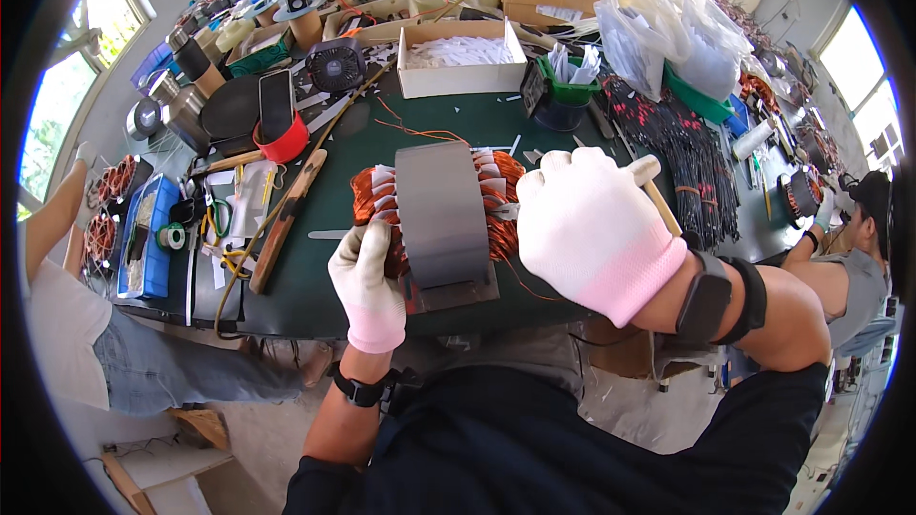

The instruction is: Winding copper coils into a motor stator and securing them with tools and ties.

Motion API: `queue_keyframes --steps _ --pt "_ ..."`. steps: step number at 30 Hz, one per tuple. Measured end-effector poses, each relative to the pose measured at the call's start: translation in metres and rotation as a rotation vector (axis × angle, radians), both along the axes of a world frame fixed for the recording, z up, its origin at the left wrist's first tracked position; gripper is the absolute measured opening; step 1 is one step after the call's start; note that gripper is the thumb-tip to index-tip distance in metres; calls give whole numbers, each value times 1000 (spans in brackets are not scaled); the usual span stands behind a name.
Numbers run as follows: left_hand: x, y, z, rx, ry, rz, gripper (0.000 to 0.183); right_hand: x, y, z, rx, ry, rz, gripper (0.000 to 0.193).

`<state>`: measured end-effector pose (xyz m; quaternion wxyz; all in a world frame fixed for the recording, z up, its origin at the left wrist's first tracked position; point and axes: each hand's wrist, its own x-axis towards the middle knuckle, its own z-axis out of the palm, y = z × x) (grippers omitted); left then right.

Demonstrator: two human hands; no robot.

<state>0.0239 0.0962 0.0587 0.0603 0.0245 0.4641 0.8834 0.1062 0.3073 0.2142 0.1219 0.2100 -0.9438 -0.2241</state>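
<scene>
From the head view, you have a motor stator (441, 219) sitting at the near edge of the table (324, 296), right in front of your body. It is a grey metal core with copper windings bulging out at both ends and white paper slips tucked between the coils.

Your left hand (367, 278), in a white glove with a pink cuff, comes up from the lower edge with the forearm nearly vertical. Its fingers (374, 238) are curled around the left-end windings, gripping the copper coil against the core; a dark watch sits on that wrist.

Your right hand (590, 229), gloved the same way, is raised above the right end of the stator with the elbow swung out wide to the right — the back of the hand faces the camera. Its fingers are closed in a fist around a wooden handle (656, 193), whose pale end sticks out past the knuckles toward the far right. What lies on the handle's other end is hidden behind the hand. A black band wraps that forearm.

Around the stator: a wooden-handled tool (286, 221) lies just left of it, a white open box (462, 57) stands toward the far edge, and a bundle of dark sleeved wires (687, 157) spreads along the right side. Another person sits at the right edge, a second at the left.
</scene>
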Motion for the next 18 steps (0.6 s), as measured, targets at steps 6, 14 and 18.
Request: queue_keyframes --steps 6,14,18 --pt "-1 5 15 26 -54 -24 17 -7 8 11 -25 -19 -30 14" --pt "5 14 23 64 -94 60 18 -6 17 -4 57 74 25 10" --pt "-1 2 10 48 -38 16 18 -11 24 -6 90 80 45 15"
